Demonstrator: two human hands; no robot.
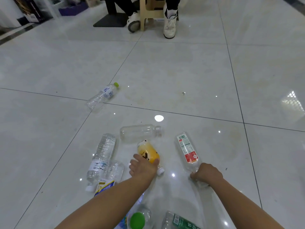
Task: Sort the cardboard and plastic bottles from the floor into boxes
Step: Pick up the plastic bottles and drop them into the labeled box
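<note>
Several empty plastic bottles lie on the glossy tile floor. My left hand (142, 167) grips the yellow-labelled bottle (147, 151) near its white cap. My right hand (206, 174) is closed around the neck of the red-and-white-labelled clear bottle (187, 149). A clear unlabelled bottle (140, 132) lies just beyond the yellow one. To the left lies a tall ribbed water bottle (102, 156), with a crushed bottle (113, 171) beside it. A green-capped bottle (137, 219) and a green-labelled bottle (179, 222) sit under my arms. No cardboard or box is in view.
A lone bottle with a lime cap (103, 95) lies farther off to the left. A seated person's legs and white shoes (169, 27) are by a wooden stool (149, 12) at the top. Shelving (33, 10) stands at the far left.
</note>
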